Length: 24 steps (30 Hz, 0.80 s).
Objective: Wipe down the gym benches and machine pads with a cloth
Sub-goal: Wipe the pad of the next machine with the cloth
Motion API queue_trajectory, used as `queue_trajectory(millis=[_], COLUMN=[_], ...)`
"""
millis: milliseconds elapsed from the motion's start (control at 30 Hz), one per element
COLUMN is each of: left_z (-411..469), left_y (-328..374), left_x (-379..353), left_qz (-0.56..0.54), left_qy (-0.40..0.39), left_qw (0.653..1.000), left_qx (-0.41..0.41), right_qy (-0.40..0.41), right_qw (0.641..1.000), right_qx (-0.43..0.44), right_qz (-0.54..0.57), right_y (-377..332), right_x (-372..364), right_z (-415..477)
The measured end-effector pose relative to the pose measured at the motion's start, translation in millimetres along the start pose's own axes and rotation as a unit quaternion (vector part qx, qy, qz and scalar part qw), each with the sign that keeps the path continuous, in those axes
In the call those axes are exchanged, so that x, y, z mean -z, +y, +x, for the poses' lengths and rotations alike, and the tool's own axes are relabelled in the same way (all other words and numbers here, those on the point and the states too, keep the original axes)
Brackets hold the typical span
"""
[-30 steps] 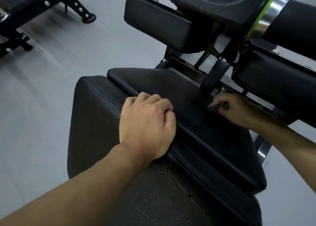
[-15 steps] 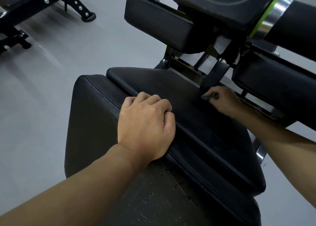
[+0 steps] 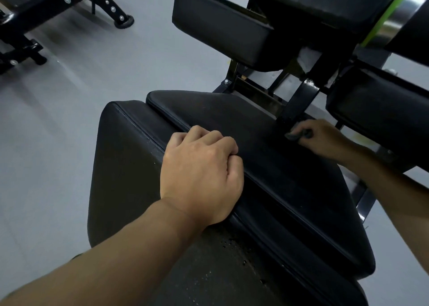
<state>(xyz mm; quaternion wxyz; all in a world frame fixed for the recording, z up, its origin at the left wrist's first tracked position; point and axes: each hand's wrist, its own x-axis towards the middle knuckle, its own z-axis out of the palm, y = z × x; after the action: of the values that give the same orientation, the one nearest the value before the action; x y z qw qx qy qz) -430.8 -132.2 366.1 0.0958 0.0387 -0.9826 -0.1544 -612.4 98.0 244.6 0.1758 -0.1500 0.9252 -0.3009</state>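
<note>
Head view: cloth (image 3: 299,135) in right hand (image 3: 325,141) (on seat pad (image 3: 232,120)).

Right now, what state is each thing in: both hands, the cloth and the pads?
left hand: fist, fingers curled, resting on the near edge of the seat pad, holding nothing.
right hand: grips the cloth at the seat pad's far edge.
cloth: dark, bunched, pressed on the seat pad.
seat pad: dull, scuffed top.
lower pad: surface flaking near the camera.

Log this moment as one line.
left hand: fist braced on seat pad | right hand: grips dark cloth at pad's far edge | phase: wiping
</note>
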Motion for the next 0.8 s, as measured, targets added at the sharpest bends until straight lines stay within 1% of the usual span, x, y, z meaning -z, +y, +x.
queue_trajectory(millis=[67,133,200,267,333,400,467,600,633,733,800], left_z=[-0.6,-0.5,-0.6,-0.5,-0.9,-1.4,-1.8,-1.1,-1.3,-1.0,-1.7], left_y=[0.4,-0.2,-0.6,0.6,1.3,1.3,0.5,0.9,1.1,0.7,0.5], left_x=[0.0,-1.0,-1.1,-0.2,0.5,-0.2,-1.1,-1.9,-1.6,-1.4,-1.6], left_qz=[0.001,0.003,0.003,0.003,0.002,-0.002,-0.007,-0.008,-0.007,-0.006,-0.003], left_qy=[0.004,0.005,0.005,0.004,0.007,0.012,0.024,0.029,0.028,0.027,0.026], left_qw=[1.0,1.0,1.0,1.0,1.0,1.0,1.0,1.0,1.0,1.0,1.0], left_qx=[0.0,-0.001,0.001,0.002,0.005,0.007,0.007,0.002,0.003,0.006,0.008], right_qy=[0.007,0.012,0.007,0.001,-0.016,-0.006,0.013,0.02,0.015,0.0,-0.009], right_qw=[1.0,0.999,0.998,0.998,0.999,0.999,0.998,0.994,0.993,0.997,0.998], right_qx=[-0.006,-0.046,-0.066,-0.062,-0.039,-0.035,-0.052,-0.11,-0.112,-0.072,-0.068], right_qz=[-0.007,-0.021,0.0,0.003,0.0,-0.008,-0.021,0.008,0.014,0.01,0.008], right_y=[7.5,9.0,6.6,5.0,5.3,9.5,11.2,11.5,13.4,18.0,21.7], right_x=[-0.3,-7.0,-13.0,-8.5,1.2,5.2,0.1,-13.5,-12.5,2.5,7.0], right_z=[-4.6,14.4,33.2,31.9,12.5,-2.6,5.4,37.7,36.1,3.5,-13.8])
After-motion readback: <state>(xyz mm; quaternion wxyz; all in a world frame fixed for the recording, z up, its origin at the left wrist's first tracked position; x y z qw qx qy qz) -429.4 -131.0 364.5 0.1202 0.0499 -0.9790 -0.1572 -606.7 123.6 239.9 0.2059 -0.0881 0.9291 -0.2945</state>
